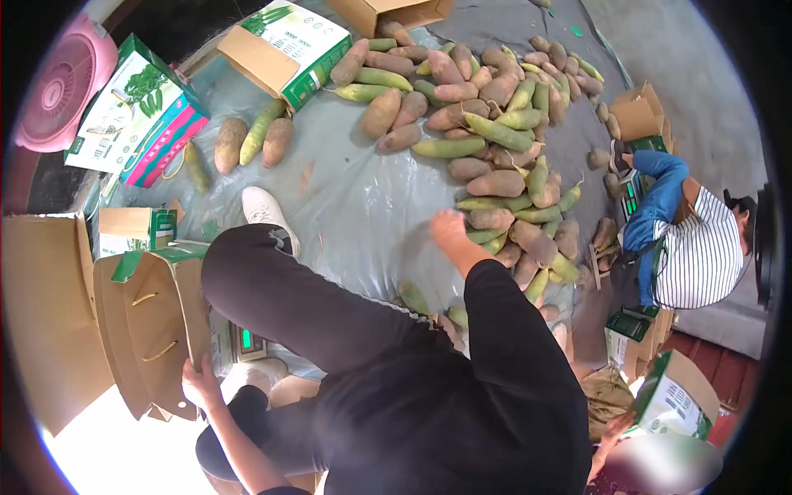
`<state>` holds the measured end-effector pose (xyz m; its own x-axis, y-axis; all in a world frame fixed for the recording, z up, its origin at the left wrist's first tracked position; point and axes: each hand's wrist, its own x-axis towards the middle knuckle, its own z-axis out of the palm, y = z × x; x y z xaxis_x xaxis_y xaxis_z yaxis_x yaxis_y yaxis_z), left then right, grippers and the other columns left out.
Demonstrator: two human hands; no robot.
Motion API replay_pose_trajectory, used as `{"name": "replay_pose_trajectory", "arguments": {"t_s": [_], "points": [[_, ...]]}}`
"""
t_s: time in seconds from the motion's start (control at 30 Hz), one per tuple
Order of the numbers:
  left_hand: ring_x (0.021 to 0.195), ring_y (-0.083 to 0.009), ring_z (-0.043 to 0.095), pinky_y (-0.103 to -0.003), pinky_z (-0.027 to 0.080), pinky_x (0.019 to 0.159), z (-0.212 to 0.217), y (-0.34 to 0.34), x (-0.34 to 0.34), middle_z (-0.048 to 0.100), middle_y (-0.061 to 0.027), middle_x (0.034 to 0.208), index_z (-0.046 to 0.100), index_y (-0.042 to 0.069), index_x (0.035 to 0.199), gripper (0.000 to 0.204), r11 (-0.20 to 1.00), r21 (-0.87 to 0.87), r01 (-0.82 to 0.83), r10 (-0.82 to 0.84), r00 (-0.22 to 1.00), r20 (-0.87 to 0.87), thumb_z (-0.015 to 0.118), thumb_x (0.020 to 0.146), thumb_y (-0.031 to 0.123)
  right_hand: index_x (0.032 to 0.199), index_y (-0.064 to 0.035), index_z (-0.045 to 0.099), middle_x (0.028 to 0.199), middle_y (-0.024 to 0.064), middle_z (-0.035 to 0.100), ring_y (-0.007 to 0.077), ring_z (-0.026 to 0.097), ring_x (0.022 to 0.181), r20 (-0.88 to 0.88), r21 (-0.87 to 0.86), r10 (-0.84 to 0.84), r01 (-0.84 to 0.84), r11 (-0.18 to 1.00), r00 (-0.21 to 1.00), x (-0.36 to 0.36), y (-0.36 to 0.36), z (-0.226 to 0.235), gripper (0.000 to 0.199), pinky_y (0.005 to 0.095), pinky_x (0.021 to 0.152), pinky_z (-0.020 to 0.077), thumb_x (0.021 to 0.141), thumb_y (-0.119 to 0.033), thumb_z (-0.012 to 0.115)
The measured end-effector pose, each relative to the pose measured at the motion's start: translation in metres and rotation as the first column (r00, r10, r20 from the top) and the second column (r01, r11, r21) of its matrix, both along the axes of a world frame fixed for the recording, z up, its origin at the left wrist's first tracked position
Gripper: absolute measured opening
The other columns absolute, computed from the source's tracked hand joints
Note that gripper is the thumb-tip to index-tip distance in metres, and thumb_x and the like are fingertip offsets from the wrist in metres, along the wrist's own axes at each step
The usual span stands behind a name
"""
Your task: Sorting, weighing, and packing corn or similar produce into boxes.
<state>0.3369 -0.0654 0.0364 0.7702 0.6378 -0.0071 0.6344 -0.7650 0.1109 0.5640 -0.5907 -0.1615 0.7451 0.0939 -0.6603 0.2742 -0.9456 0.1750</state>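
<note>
My left hand (200, 384) is closed on the side edge of an open cardboard gift box (169, 309) with yellow cord handles. The box stands beside my leg, next to a digital scale (247, 340) with a lit green display; I cannot tell whether it rests on it. My right hand (448, 228) reaches out to the left edge of a large radish pile, close to a reddish-brown radish (491, 219). Its fingers are blurred, and nothing clearly shows in them. Green radishes (450, 148) lie mixed with the reddish-brown ones.
Plastic sheeting (346, 206) covers the floor. Printed boxes (309, 49) and a pink fan (66, 82) stand at the far left. One person in a striped shirt (697, 252) sits beyond the pile by another scale; a second person's hand (610, 433) touches a box (676, 396) at lower right.
</note>
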Motion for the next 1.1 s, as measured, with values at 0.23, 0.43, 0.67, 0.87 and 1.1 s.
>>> {"name": "replay_pose_trajectory", "arguments": {"t_s": [0.23,0.43,0.67,0.87,1.1], "points": [[0.079,-0.0338,0.062,-0.040,0.048,0.072,-0.013,0.012,-0.006,0.064,-0.0173,0.087,0.062,0.001,0.094,0.030,0.997,-0.045,-0.067,0.064,0.996,-0.061,0.065,0.077,0.026,0.114,-0.0161,0.056,0.121,0.0054,0.048,0.0229,0.040,0.118,0.262,-0.162,0.060,-0.018,0.987,0.963,0.007,-0.079,-0.008,0.030,0.0477,0.087,0.0371,0.085,-0.016,0.047],[0.078,-0.0320,0.061,-0.041,0.047,0.070,0.003,-0.001,0.002,0.063,-0.0160,0.084,0.061,0.003,0.089,0.023,0.991,-0.085,-0.105,0.097,0.991,-0.090,0.063,0.076,0.022,0.110,-0.0181,0.058,0.113,0.0014,0.050,0.0204,0.043,0.113,0.096,-0.218,0.011,0.010,0.976,0.995,0.008,-0.085,-0.008,0.027,0.0427,0.081,0.0390,0.084,-0.018,0.050],[0.077,-0.0337,0.060,-0.042,0.047,0.068,0.016,-0.011,0.008,0.063,-0.0137,0.082,0.061,0.005,0.086,0.020,0.992,-0.030,-0.122,0.120,0.991,-0.067,0.063,0.075,0.021,0.107,-0.0167,0.055,0.108,0.0030,0.054,0.0218,0.051,0.104,0.102,-0.232,0.076,-0.051,0.972,0.992,-0.002,-0.087,-0.014,0.022,0.0443,0.080,0.0409,0.085,-0.019,0.050],[0.077,-0.0332,0.060,-0.041,0.047,0.067,0.015,-0.011,0.011,0.063,-0.0127,0.082,0.062,0.007,0.085,0.020,0.993,0.011,-0.114,0.114,0.987,-0.116,0.064,0.076,0.025,0.108,-0.0099,0.049,0.107,0.0094,0.055,0.0286,0.052,0.104,0.227,0.046,-0.064,0.055,0.997,0.972,0.009,-0.051,0.010,0.035,0.0422,0.082,0.0443,0.075,-0.012,0.062],[0.078,-0.0290,0.061,-0.039,0.048,0.067,0.013,-0.010,0.008,0.063,-0.0087,0.083,0.061,0.009,0.084,0.017,0.997,-0.026,-0.071,0.070,0.996,-0.059,0.063,0.076,0.023,0.106,-0.0036,0.047,0.100,0.0120,0.054,0.0263,0.054,0.095,0.072,0.861,-0.431,0.162,0.482,0.900,0.055,0.045,0.050,0.054,0.0359,0.082,0.0438,0.060,-0.009,0.075]]}}
